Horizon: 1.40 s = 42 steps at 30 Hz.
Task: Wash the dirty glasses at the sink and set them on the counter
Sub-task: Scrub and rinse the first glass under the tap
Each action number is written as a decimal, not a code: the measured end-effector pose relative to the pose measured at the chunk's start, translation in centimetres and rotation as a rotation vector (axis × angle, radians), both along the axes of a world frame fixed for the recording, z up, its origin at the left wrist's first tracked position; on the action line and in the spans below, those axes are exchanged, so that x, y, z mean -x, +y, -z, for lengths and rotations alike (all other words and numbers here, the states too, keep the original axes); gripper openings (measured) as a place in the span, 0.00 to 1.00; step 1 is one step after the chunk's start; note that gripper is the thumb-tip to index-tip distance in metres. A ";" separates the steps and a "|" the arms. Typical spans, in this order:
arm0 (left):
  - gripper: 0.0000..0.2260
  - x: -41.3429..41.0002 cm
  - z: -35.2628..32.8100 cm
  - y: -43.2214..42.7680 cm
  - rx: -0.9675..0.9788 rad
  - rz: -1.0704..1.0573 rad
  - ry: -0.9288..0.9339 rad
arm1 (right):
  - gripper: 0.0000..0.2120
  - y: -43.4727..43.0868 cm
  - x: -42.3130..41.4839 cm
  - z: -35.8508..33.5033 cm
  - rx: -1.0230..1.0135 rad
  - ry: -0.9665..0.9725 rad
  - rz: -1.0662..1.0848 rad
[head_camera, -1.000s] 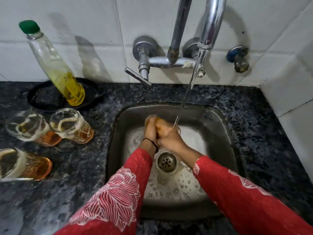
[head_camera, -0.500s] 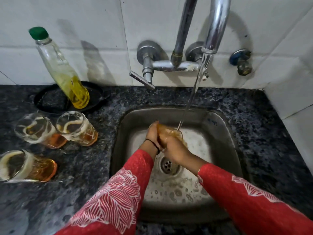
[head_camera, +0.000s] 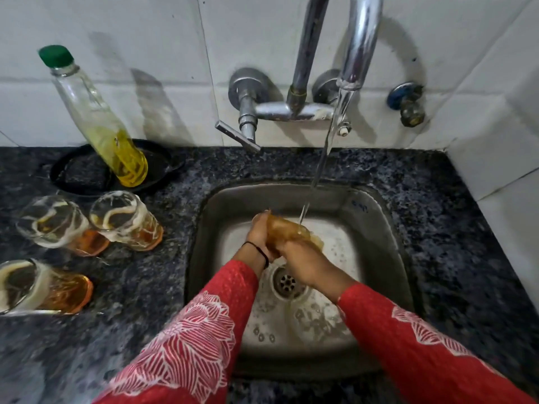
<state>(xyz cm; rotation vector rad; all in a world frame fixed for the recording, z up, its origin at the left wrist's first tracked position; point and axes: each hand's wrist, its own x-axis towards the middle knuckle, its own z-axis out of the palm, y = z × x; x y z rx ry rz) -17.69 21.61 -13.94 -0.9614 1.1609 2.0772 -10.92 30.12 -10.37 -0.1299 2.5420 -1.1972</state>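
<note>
Far left, on dark speckled granite counter (head_camera: pixel 131 330): three soapy amber-based drinking glasses (head_camera: pixel 43 287) (head_camera: pixel 58 225) (head_camera: pixel 128 224), mouth-down, foam-streaked, not yet rinsed; the two rear ones close together, contact unclear. Risk: slick bases on wet stone, a sleeve brush w/ a reaching arm could knock one over.
Behind: clear bottle w/ green cap and yellow liquid (head_camera: pixel 99 121), leaning in black round dish (head_camera: pixel 81 173); could tip if bumped.
Centre, over steel sink basin (head_camera: pixel 213 228): left hand (head_camera: pixel 259 231) curled round base end of amber glass under the tap stream (head_camera: pixel 288 231), held tilted.
Right hand (head_camera: pixel 306 258) wrapped at rim end, fingers clamped on it. Risk: soap film + running water = slip, glass drops onto steel, chips. Stream hitting tilted wall likely splashes onto red patterned sleeves (head_camera: pixel 204 330).
</note>
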 end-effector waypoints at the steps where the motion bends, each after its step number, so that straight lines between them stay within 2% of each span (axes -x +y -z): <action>1: 0.37 0.4 1.4 -0.1 0.048 -0.015 -0.049 | 0.14 1.2 -0.1 0.1 0.086 -0.025 0.041; 2: 0.45 0.2 1.6 -0.4 0.033 -0.048 -0.094 | 0.14 1.2 -0.5 -0.3 0.204 -0.084 0.128; 3: 0.45 -0.1 0.7 -0.4 0.034 -0.141 -0.076 | 0.13 1.1 -1.0 -0.8 0.405 -0.093 0.275; 4: 0.41 -0.6 -0.4 -0.3 0.048 -0.221 -0.055 | 0.13 1.3 -1.3 -1.0 0.543 -0.074 0.401; 6: 0.35 -1.0 -2.2 0.3 0.094 -0.330 0.039 | 0.15 0.0 -2.2 -1.4 0.485 -0.015 0.627; 7: 0.36 -1.0 -2.5 0.8 0.135 -0.332 0.089 | 0.16 -0.7 -2.8 -1.2 0.522 -0.002 0.752; 9: 0.38 -1.4 -3.8 1.7 0.252 -0.247 0.210 | 0.15 -1.7 -3.4 -0.6 0.826 -0.090 1.056; 11: 0.30 -1.9 -4.6 2.5 0.360 -0.092 0.367 | 0.13 -2.5 -3.4 -0.4 1.268 -0.235 1.283; 12: 0.26 -2.3 -4.9 2.8 0.400 -0.027 0.449 | 0.12 -2.6 -3.2 -0.6 1.427 -0.275 1.346; 13: 0.24 -2.8 -5.5 3.1 0.426 0.031 0.527 | 0.12 -2.4 -3.1 -0.8 1.534 -0.300 1.379; 15: 0.23 -3.7 -6.5 3.4 0.435 0.136 0.686 | 0.15 -1.9 -2.7 -1.7 1.624 -0.296 1.422; 18: 0.24 -4.1 -8.3 3.4 0.387 0.303 0.853 | 0.16 -0.4 -2.0 -2.8 1.616 -0.259 1.428; 23: 0.24 -5.4 -9.8 0.6 0.277 0.429 0.932 | 0.21 2.2 -0.2 -3.6 1.539 -0.212 1.154; 25: 0.23 -6.1 -9.3 -0.8 0.140 0.418 0.842 | 0.19 2.7 0.7 -4.1 1.468 -0.207 1.031; 27: 0.25 -6.6 -9.0 -1.9 -0.137 0.352 0.583 | 0.14 2.5 1.4 -5.1 1.379 -0.223 0.893; 29: 0.19 -7.3 -9.0 -3.0 -0.370 0.365 0.360 | 0.10 1.7 2.0 -6.2 1.188 -0.184 0.795; 31: 0.16 -7.7 -9.0 -3.7 -0.434 0.431 0.287 | 0.10 1.4 2.3 -7.4 0.882 -0.083 0.680; 33: 0.13 -7.4 -9.0 -3.9 -0.295 0.493 0.347 | 0.10 1.6 2.5 -8.8 0.527 0.000 0.510; 35: 0.15 -7.0 -9.6 -3.5 0.057 0.585 0.519 | 0.12 2.1 2.8 -9.9 0.188 0.021 0.338; 37: 0.21 -6.5 -10.0 -3.0 0.428 0.663 0.711 | 0.13 2.6 3.0 -11.1 0.032 -0.008 0.260; 38: 0.21 -6.4 -10.2 -2.9 0.505 0.659 0.762 | 0.13 2.8 3.0 -11.5 0.058 -0.001 0.250; 39: 0.18 -6.2 -10.6 -2.8 0.482 0.644 0.795 | 0.12 3.1 2.9 -11.9 0.155 0.015 0.254; 40: 0.15 -5.9 -10.7 -2.8 0.352 0.630 0.786 | 0.11 3.4 2.6 -12.2 0.295 0.033 0.274; 41: 0.14 -5.8 -11.3 -3.0 0.140 0.621 0.719 | 0.10 3.8 2.3 -12.5 0.458 0.034 0.306; 42: 0.17 -5.7 -11.8 -3.4 -0.082 0.609 0.626 | 0.09 4.0 1.9 -12.7 0.624 0.008 0.338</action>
